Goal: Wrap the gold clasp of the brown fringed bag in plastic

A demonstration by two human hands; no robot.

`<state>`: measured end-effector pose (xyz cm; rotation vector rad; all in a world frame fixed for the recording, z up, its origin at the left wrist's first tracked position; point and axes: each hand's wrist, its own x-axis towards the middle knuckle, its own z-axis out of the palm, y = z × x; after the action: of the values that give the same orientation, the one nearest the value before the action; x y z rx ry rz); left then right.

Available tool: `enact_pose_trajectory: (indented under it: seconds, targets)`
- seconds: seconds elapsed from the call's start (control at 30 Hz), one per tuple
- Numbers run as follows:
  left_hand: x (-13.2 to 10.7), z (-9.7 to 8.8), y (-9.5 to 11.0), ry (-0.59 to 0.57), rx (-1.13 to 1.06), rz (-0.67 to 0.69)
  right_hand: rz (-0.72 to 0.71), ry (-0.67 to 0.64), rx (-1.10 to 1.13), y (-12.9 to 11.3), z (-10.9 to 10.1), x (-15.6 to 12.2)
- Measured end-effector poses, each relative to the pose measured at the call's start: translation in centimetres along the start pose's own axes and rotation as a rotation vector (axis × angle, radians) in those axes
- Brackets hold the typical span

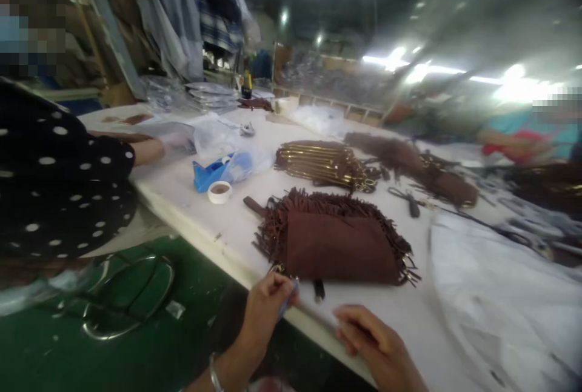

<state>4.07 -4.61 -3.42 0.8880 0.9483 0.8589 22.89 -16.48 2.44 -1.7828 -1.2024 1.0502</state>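
Observation:
A brown fringed bag (341, 246) lies on the white table in front of me, its smooth flat panel facing up. My left hand (268, 298) is at the bag's near left corner by the table edge, thumb and fingers pinched on a small bluish piece (286, 302) too blurred to name. Metal fittings and a short black tab (319, 289) show along the bag's near edge. My right hand (375, 343) hovers over the table edge, apart from the bag. Its fingers are loosely bent and parted, slightly blurred, with nothing visible in them.
A blue tape dispenser (213, 171) and a white tape roll (220, 192) stand at left. Behind lie a brown bag with gold zippers (318, 162) and more brown pieces (409, 162). White sheeting (500, 301) covers the right. A person in a dotted sleeve (109, 149) works at left.

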Motion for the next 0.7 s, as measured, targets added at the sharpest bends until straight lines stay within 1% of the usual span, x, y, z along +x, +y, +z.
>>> enact_pose_trajectory:
  seconds: [0.03, 0.1, 0.13, 0.2, 0.33, 0.43, 0.57, 0.7]
  targets:
    - [-0.1, 0.0, -0.2, -0.002, 0.009, 0.009, -0.062, -0.064, 0.012, -1.3, 1.5, 1.6]
    - [-0.2, -0.1, -0.5, -0.009, 0.005, 0.032, -0.154, -0.121, 0.013, -3.1, 3.8, 4.2]
    - [-0.2, -0.1, -0.6, -0.013, -0.004, 0.042, -0.182, -0.140, 0.002, -3.6, 4.6, 5.1]
    - [-0.2, -0.3, -0.7, -0.015, -0.018, 0.058, -0.199, -0.159, -0.019, -4.0, 5.4, 6.2]
    - [-0.3, -0.3, -0.9, -0.006, -0.001, 0.089, -0.198, -0.163, -0.065, -3.5, 5.6, 6.7]
    - [-0.3, -0.4, -1.3, -0.023, 0.005, 0.119, -0.210, -0.147, -0.138, -3.6, 5.5, 6.7]
    - [-0.2, -0.5, -1.7, -0.053, 0.025, 0.127, -0.255, -0.151, -0.290, -4.8, 5.0, 6.8]
    - [-0.3, -0.5, -1.2, -0.045, 0.053, 0.120, -0.255, -0.196, -0.461, -6.2, 4.6, 7.0]
